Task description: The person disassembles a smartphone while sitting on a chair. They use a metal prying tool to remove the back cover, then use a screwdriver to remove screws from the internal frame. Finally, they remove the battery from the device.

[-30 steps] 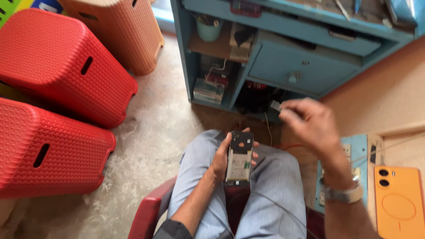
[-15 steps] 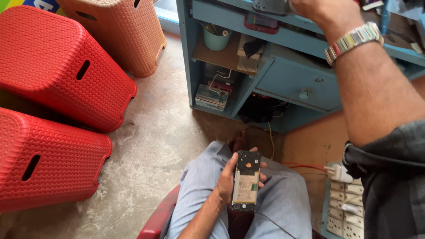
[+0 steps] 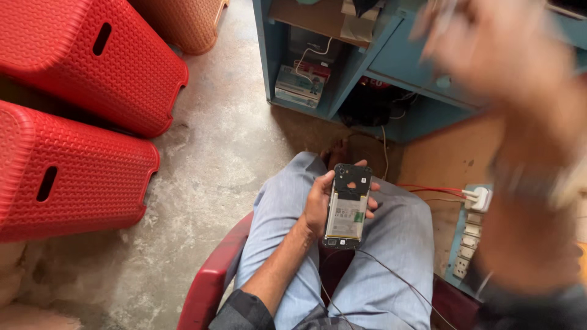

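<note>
Phone opened up, held in left hand over lap

Phone (image 3: 347,206) has its back cover off: battery and dark board exposed, long axis running roughly up-down in view, lower end toward the person. It sits over the lap, between the knees.

Left to right:
- Red stools (image 3: 67,171), two, tipped on their sides on the concrete floor (image 3: 214,146), well apart from the phone. An orange one lies behind them at the top edge.
- Red chair (image 3: 211,284) edge shows under the left thigh.
- Left hand (image 3: 318,205) cradles the phone from its left side. Palm and thumb lie along the left edge, fingertips (image 3: 374,186) wrap round and show at the right edge. Hand closed around the phone, gripping it by both long edges; the phone face is clear of the fingers.
- Thin wires (image 3: 391,275) trail from the phone's lower end across the right thigh.
- Blue cabinet (image 3: 367,67) stands beyond the knees, small boxes on its low shelf.
- Power strip (image 3: 471,232) lies right of the right knee, white plug in its top socket.
- Right hand (image 3: 495,55) is raised near the camera, heavily blurred, well apart from the phone. Can't tell whether its fingers are spread or closed.
</note>
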